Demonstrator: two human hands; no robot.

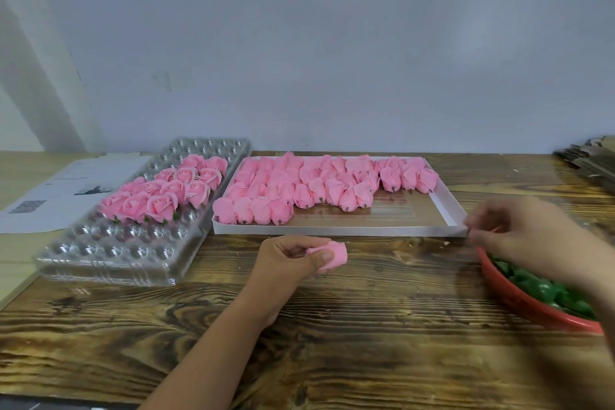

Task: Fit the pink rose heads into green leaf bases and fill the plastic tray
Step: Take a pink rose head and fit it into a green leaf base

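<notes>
Low in the centre of the frame, the left hand (293,256) is holding a pink rose head (327,255) in a curled grip just above the table (366,326). At the right edge, the right hand (519,236) is hovering blurred over the red bowl (519,303) of green leaf bases (545,289); whether its grip has anything, I cannot tell. Squeezing risks crushing petals, and a loosely seated base could be dropping off on the way to the plastic tray (109,263) at left.

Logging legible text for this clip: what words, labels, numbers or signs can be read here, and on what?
None can be read.
Printed paper sheets left of the clear plastic tray: lines of print and dark pictures, too small and blurred to read.
White cardboard box of rose heads: reddish marks on its floor, illegible.
Red bowl, wall: no text seen.
</notes>
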